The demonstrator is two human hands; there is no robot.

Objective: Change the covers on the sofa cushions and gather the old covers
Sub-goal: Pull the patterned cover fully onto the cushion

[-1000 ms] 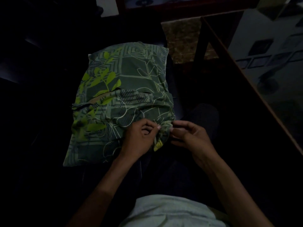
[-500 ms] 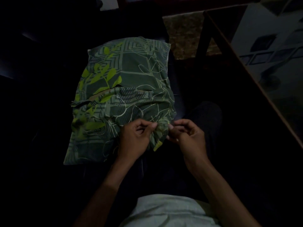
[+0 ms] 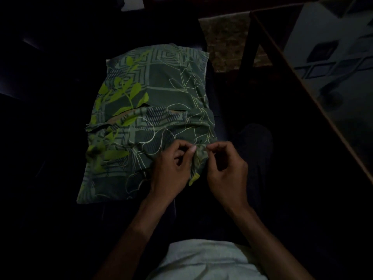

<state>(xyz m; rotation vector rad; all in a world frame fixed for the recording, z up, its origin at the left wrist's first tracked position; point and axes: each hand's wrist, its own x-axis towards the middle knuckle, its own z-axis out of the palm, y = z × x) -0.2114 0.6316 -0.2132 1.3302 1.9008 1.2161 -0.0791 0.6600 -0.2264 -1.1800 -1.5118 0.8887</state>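
Both hands, left hand [image 3: 171,168] and right hand [image 3: 226,170], pinch the cover [image 3: 198,158] corner between fingers; cushion [image 3: 149,110] stretches away, up-left.

One cushion [image 3: 149,110] in a green leaf-print cover [image 3: 129,158] is lying in view; that is one cover showing. Two hands are showing: the left hand [image 3: 171,170] and the right hand [image 3: 228,170], both pinching the cover's bunched corner. One glass-topped table [image 3: 333,81] is standing to the right. One patterned rug [image 3: 224,37] is lying beyond.
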